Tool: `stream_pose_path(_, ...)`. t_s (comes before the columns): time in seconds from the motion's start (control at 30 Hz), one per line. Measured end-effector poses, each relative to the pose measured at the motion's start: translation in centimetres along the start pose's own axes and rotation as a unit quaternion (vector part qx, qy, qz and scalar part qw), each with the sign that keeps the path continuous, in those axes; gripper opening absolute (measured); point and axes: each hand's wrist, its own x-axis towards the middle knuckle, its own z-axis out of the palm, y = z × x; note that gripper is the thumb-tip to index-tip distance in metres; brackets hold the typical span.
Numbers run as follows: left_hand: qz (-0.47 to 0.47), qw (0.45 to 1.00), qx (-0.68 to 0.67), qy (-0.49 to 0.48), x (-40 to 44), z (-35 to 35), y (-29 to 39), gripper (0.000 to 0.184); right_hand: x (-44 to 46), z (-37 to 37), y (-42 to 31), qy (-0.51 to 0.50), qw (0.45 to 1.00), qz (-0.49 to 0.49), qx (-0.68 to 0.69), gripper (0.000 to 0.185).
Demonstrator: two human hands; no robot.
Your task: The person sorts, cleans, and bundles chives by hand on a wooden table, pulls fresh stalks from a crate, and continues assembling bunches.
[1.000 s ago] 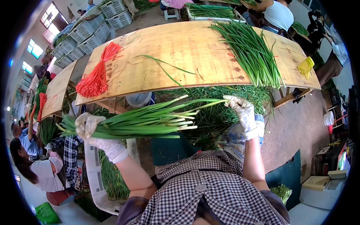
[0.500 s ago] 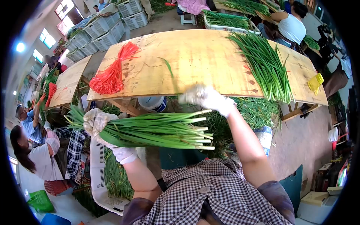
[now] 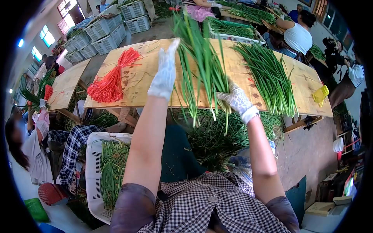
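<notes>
Loose bunch of long green stems, at the table between two gloved hands

Item one: loose bunch (image 3: 203, 58), long flat leaves, paler at the cut ends. Place: over the middle of the wooden table (image 3: 144, 75), cut ends jutting past the near edge, leaf tops pointing away and blurred. Strands are spread, with a thinner group apart on the left.

Left hand (image 3: 165, 72): white glove, fingers straight and extended, grasping nothing; upright just beside the bunch's left side.

Right hand (image 3: 236, 101): patterned glove, set at the lower right of the bunch, thumb against the stems. Leaves hide part of the fingers; whether they are clenched cannot be told.

Handling, as judged: light; firmer at the pale ends, limp and bending toward the tips; likely slick and easily creased. Best hold: a broad, gentle grip around the lower stems, the other palm steadying the leaves.

Also listed: laid bunch (image 3: 268, 79), right of the hands, cut ends toward the wearer; red ties (image 3: 110, 82), left; yellow object (image 3: 320, 94), far right; white crate (image 3: 94, 167) of greens, lower left.
</notes>
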Motion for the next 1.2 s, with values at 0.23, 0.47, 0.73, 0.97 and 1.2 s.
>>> stream_pose_path(0.23,-0.548,-0.176,-0.797,-0.184,-11.7,-5.9,5.9,0.034,-3.0,1.9,3.2,0.302,0.914,-0.261,-0.067,0.046)
stream_pose_path(0.47,-0.275,-0.4,-0.813,-0.321,-13.0,-11.3,4.0,0.018,-4.4,12.5,3.9,-0.026,0.972,-0.035,0.229,0.032)
stream_pose_path(0.73,-0.211,-0.539,-0.735,-0.353,-15.7,-16.3,1.5,0.013,-2.0,8.9,6.0,0.043,0.914,0.04,0.401,0.017)
stream_pose_path(0.97,-0.348,0.13,-0.92,-0.128,-18.7,-19.2,2.5,0.05,-3.7,7.8,5.4,0.029,0.895,0.055,0.441,0.02)
stream_pose_path(1.2,-0.29,0.067,-0.949,-0.1,-12.6,-11.7,-1.1,0.022,-5.9,7.7,5.1,0.003,0.884,0.022,0.467,0.02)
